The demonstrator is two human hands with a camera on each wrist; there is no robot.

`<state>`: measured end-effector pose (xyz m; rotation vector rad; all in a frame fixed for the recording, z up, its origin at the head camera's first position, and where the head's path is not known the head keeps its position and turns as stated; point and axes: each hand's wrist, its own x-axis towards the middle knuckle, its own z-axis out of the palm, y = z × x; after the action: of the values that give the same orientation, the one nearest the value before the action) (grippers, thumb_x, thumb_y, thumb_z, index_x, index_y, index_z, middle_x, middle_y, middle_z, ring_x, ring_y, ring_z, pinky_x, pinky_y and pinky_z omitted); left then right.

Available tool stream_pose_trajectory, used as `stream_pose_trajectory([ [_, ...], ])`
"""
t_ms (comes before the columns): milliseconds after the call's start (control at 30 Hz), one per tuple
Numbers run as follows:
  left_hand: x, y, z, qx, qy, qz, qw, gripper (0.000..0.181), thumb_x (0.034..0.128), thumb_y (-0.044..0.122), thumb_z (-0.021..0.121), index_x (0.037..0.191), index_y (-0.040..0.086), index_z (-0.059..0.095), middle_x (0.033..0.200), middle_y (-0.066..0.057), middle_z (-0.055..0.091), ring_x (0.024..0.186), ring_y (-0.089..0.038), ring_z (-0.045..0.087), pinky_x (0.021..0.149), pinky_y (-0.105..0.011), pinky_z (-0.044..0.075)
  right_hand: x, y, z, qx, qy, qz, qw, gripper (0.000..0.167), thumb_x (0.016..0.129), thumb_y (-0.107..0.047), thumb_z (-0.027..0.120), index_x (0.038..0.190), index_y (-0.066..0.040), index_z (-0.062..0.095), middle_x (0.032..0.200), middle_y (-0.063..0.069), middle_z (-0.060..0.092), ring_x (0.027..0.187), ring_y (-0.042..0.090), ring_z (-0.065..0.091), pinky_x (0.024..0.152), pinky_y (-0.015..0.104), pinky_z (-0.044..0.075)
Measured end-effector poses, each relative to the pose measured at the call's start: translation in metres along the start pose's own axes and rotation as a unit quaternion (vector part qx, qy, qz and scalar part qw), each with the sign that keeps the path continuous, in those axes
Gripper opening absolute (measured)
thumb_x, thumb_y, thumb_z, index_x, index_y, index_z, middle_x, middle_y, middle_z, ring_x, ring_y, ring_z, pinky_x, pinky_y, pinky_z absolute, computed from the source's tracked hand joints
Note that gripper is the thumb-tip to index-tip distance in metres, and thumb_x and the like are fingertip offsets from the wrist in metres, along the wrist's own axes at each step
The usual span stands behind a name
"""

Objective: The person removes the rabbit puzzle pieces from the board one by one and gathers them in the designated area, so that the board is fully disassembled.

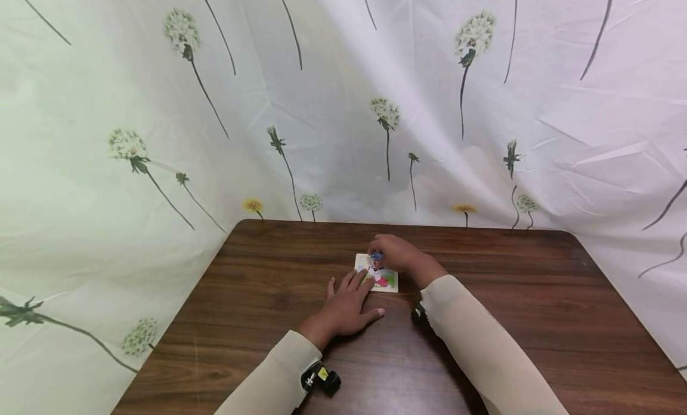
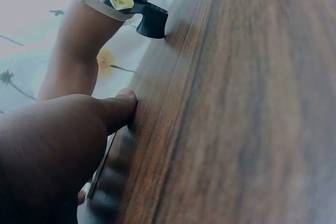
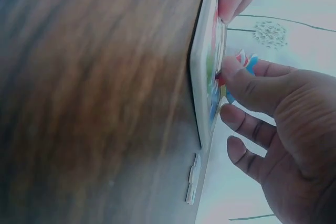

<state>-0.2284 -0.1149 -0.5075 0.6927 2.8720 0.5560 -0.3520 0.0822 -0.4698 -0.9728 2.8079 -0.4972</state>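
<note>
I have the right hand [image 1: 396, 253] over the far part of the picture board [image 1: 394, 288], and its grip is pinching a small colourful piece [image 3: 253, 64], blue, red and white, between thumb and fingers. From the right wrist I see that piece standing tilted at the board's face, with the other fingers bent loosely behind; whether it is seated, I can't tell.

Over to the left hand [image 1: 346, 307]: that grip is released, fingers spread, their tips resting on the near left part of the board, thumb out to the right over the tabletop [image 1: 257, 296]. The board itself lies flat toward the far side, around the middle, its print showing a figure in red and white on green.

And there, in the right wrist view, a thin flat piece [image 3: 193, 179] lies on the tabletop just beside the board. Beyond the far edge hangs a pale dandelion-print curtain [image 1: 333, 152].
</note>
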Motion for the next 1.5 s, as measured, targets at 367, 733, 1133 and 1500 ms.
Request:
stream_pose_trajectory([
  [367,0.0,-0.001,0.0,0.002,0.009,0.005,0.9999,0.078,0.107,0.063,0.059,0.169,0.018,0.042,0.181,-0.011,0.029,0.168,-0.04,0.025,0.126,-0.081,0.014,-0.006,0.007,-0.005,0.004,0.033,-0.026,0.9991,0.02,0.101,0.005,0.071,0.114,-0.006,0.081,0.111,0.008,0.07,0.102,0.021,0.067,0.093,0.041,0.059],
  [733,-0.001,-0.001,0.001,-0.001,0.004,0.0,1.0,0.079,0.107,0.064,0.058,0.17,0.019,0.042,0.181,-0.011,0.028,0.169,-0.04,0.023,0.127,-0.081,0.013,-0.012,0.017,-0.006,0.039,0.055,-0.044,0.9967,0.019,0.104,0.002,0.069,0.116,-0.007,0.081,0.115,0.009,0.072,0.107,0.023,0.07,0.097,0.044,0.061],
  [1133,0.0,-0.001,0.001,-0.004,0.003,0.0,1.0,0.078,0.1072,0.064,0.058,0.17,0.02,0.041,0.182,-0.01,0.028,0.169,-0.039,0.023,0.127,-0.081,0.013,-0.024,0.025,-0.006,0.1,0.092,-0.061,0.9889,0.024,0.108,0.002,0.063,0.128,-0.001,0.076,0.122,0.013,0.074,0.115,0.028,0.071,0.099,0.049,0.061],
  [1500,0.001,-0.001,0.002,-0.003,0.001,-0.001,1.0,0.078,0.1076,0.063,0.057,0.17,0.021,0.04,0.182,-0.009,0.026,0.169,-0.039,0.022,0.128,-0.081,0.012,-0.041,0.04,-0.008,0.162,0.081,0.0,0.9834,0.032,0.109,0.0,0.062,0.141,-0.003,0.065,0.126,0.014,0.072,0.114,0.027,0.068,0.099,0.049,0.059],
])
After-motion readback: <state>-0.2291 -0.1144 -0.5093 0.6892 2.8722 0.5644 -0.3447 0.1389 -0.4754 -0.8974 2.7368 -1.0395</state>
